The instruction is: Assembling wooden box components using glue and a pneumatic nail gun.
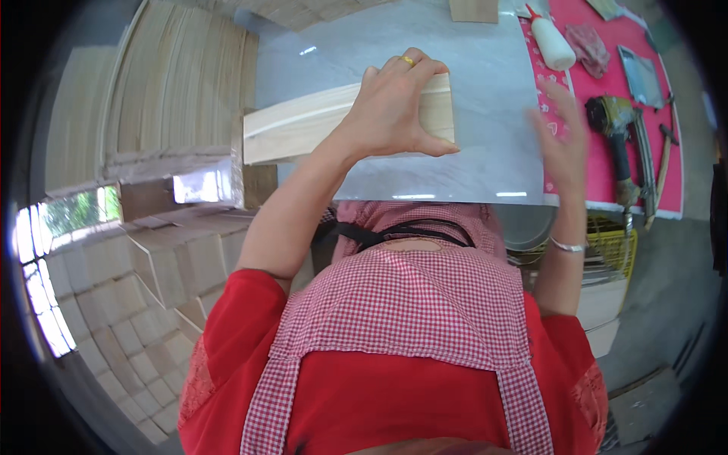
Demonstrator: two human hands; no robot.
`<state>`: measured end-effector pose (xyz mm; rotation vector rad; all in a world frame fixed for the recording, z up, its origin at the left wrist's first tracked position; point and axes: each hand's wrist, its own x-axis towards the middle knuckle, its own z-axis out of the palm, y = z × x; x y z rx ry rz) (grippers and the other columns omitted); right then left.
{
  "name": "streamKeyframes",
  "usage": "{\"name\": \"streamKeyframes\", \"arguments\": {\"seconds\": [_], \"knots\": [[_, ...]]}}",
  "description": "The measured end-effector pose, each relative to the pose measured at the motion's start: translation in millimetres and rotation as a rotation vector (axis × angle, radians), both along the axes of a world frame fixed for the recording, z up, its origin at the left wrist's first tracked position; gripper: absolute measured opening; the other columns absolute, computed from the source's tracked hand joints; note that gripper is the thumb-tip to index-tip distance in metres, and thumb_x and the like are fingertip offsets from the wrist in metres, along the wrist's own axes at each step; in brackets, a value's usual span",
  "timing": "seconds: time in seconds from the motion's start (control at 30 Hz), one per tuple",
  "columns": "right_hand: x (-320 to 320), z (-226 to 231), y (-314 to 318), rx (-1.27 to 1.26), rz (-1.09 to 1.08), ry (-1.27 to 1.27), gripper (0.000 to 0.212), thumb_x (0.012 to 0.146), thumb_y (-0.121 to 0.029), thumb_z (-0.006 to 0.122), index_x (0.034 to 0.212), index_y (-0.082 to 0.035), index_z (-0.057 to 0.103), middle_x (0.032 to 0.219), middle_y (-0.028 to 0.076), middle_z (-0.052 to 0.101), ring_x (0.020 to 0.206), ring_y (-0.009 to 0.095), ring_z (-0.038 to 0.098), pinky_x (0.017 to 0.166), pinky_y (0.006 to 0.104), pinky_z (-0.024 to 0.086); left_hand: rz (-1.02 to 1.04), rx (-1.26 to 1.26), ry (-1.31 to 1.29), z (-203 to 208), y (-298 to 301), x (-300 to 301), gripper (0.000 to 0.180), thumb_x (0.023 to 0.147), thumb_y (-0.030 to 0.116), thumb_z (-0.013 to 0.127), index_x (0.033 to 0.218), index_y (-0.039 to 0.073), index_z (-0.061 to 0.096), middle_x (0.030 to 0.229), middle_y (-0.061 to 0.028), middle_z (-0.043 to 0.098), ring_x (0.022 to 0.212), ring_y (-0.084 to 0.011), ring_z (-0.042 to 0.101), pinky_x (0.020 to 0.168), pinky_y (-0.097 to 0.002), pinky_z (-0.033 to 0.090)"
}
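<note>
My left hand [390, 106] grips across a long pale wooden piece [299, 129], its thumb at the near edge and its fingers at the far edge, close to the right end. The piece lies on the grey table sheet [485, 152]. From here I cannot tell whether it is a low box or stacked boards. Blurred by motion, my right hand [561, 140] hovers over the sheet's right edge beside the pink cloth [580, 174]. Its fingers are apart, with nothing in them.
Tall stacks of wooden boards [182, 83] stand at the left. On the pink cloth lie a white squeeze bottle [553, 45], a crumpled pink rag [588, 49], a nail gun [618, 136] and a hammer [664, 155]. A yellow crate [614, 243] stands below the table's right side.
</note>
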<state>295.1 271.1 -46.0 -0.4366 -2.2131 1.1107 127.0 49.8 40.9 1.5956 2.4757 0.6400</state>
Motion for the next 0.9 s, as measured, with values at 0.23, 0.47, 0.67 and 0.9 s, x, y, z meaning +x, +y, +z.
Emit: {"name": "streamKeyframes", "arguments": {"seconds": [0.23,0.47,0.67,0.9], "knots": [[112.8,-2.6,102.2,0.668,-0.588,-0.664,0.068,0.079,-0.039,0.079,0.127,0.004,0.056,0.11,0.022,0.062,0.099,0.037,0.062,0.088,0.0428,0.05,0.021,0.024,0.026,-6.8,-1.8,0.2,0.085,0.051,0.047,0.086,0.121,0.007,0.058,0.117,-0.0097,0.057,0.111,-0.0286,0.055,0.087,-0.0438,0.039],[98.9,-15.6,137.0,0.567,-0.325,-0.763,0.067,0.079,-0.03,0.074,0.131,0.004,0.049,0.109,0.032,0.063,0.099,0.042,0.064,0.083,0.0505,0.05,0.028,0.019,-0.019,-5.3,0.3,2.9,0.085,0.053,0.045,0.086,0.123,0.007,0.057,0.119,-0.0101,0.056,0.113,-0.0295,0.053,0.089,-0.044,0.038],[50.2,90.6,111.0,0.26,-0.199,-1.141,0.04,0.081,-0.021,0.069,0.107,0.007,0.061,0.081,0.018,0.069,0.071,0.025,0.07,0.061,0.0364,0.053,0.012,0.029,0.042,-12.9,-0.1,1.4,0.09,0.052,0.045,0.087,0.125,0.004,0.055,0.122,-0.012,0.055,0.117,-0.0283,0.052,0.092,-0.0447,0.038],[43.8,166.9,13.5,0.2,0.186,-0.636,0.024,0.08,-0.008,0.074,0.098,0.004,0.064,0.077,0.009,0.069,0.064,0.01,0.062,0.056,0.0282,0.05,0.0,-0.038,0.06,-9.2,-1.5,2.2,0.09,0.052,0.043,0.088,0.125,0.002,0.055,0.123,-0.0136,0.055,0.12,-0.0282,0.049,0.092,-0.0439,0.038]]}}
